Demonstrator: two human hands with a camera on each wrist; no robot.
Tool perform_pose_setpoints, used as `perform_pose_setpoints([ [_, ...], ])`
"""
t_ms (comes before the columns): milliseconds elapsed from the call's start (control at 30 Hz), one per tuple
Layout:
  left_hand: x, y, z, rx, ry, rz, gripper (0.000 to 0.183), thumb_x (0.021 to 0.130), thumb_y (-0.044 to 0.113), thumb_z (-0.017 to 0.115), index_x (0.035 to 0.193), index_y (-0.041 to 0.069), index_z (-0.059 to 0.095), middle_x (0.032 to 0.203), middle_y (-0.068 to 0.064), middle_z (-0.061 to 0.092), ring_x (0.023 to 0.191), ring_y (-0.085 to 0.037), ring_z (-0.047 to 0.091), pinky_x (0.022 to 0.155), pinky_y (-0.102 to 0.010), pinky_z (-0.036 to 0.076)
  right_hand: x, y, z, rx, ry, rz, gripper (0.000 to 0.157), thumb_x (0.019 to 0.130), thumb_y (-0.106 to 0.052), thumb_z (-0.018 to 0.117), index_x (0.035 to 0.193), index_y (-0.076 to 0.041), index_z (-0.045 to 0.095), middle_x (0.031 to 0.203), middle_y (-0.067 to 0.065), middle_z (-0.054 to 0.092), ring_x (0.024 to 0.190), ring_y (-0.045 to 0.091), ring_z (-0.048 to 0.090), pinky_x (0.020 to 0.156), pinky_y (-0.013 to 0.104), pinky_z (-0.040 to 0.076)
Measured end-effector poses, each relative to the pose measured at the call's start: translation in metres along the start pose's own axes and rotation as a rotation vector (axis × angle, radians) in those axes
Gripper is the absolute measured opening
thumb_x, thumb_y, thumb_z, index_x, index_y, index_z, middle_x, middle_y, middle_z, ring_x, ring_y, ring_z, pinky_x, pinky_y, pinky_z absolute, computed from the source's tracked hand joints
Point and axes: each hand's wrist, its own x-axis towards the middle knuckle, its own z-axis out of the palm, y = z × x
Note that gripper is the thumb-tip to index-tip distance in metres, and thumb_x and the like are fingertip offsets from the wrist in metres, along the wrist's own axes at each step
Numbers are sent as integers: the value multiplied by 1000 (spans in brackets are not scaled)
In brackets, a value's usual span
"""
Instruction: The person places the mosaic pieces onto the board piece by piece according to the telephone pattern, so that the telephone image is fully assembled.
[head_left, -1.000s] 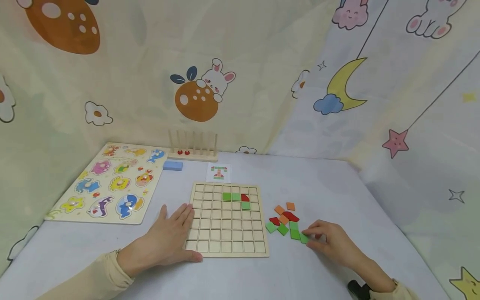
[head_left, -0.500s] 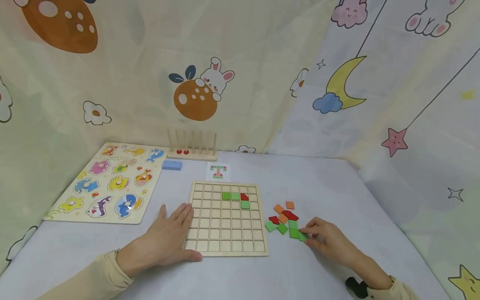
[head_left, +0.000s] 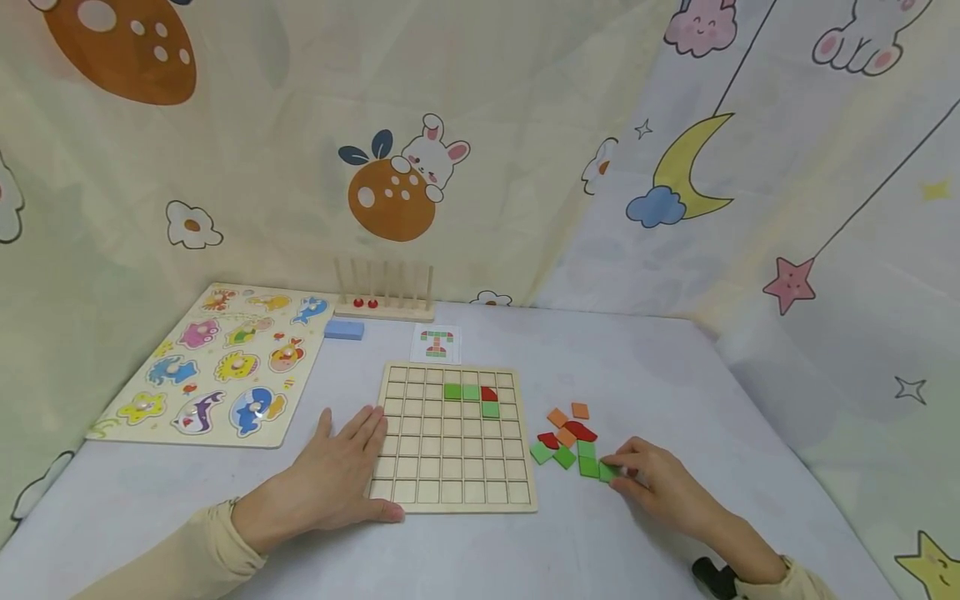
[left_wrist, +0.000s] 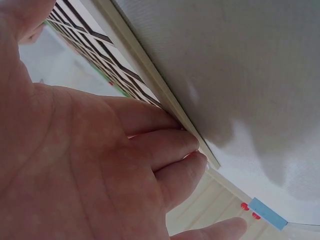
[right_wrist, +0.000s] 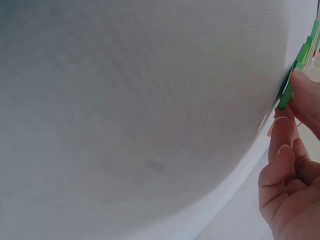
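Note:
My left hand (head_left: pixel 330 475) rests with fairly straight fingers along the left edge of a wooden grid board (head_left: pixel 442 450); the left wrist view shows its fingertips (left_wrist: pixel 187 142) against the board's rim. Toward the board's top right lie a few green tiles (head_left: pixel 470 392) and a red rounded tile (head_left: pixel 488 394). Right of the board, my right hand (head_left: pixel 663 483) pinches a green square tile (right_wrist: pixel 286 95) between thumb and fingers, low at the table. That tile lies at the near end of a loose group of green, red and orange tiles (head_left: pixel 566 437).
Behind the board lies a pattern card (head_left: pixel 437 343). A blue block (head_left: pixel 343 331) and a peg rack (head_left: pixel 384 310) with red beads stand farther back. To the left is an animal puzzle board (head_left: pixel 217 367). Printed cloth (head_left: pixel 525 167) hangs at the back.
Only slight shifts show. My right-hand fingers move a little at the same green tile, which stays beside the group. The left hand keeps its place on the board.

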Motion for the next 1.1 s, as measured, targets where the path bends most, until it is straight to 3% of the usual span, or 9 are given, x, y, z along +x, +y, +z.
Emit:
perform_pose_setpoints([
  [200,1,0,0,-9,-5,-6,121,78,81,64,153,-10,37,164,-27,32,155,-42,29,113,-80,17,2,-3,-9,-32,95,-47,27,87,-5,79,113,-6,76,98,-4,67,79,-4,53,62,18,47],
  [367,0,0,0,-6,-10,-11,121,79,82,63,154,-10,36,165,-27,31,155,-42,29,113,-80,18,20,-18,-12,-32,176,-129,30,84,-3,80,114,-7,76,98,-3,68,81,-1,55,60,18,46],
  [700,1,0,0,-14,-11,-9,121,79,82,63,154,-9,36,165,-27,31,155,-42,29,113,-81,17,84,-65,3,11,73,-177,29,93,-8,74,121,-6,74,107,3,69,83,9,58,69,20,50],
  [833,2,1,1,-12,-12,-2,122,79,83,62,154,-9,36,165,-27,31,156,-42,28,113,-81,17,111,-80,16,1,96,-235,28,93,-9,75,120,-4,74,105,5,69,83,12,59,68,20,49],
  [1100,1,1,1,-13,-13,-8,123,78,84,61,154,-9,36,165,-27,31,156,-42,29,113,-81,17,168,-110,30,-20,55,-255,30,95,-13,74,123,-3,73,108,8,69,85,16,59,72,22,48],
])
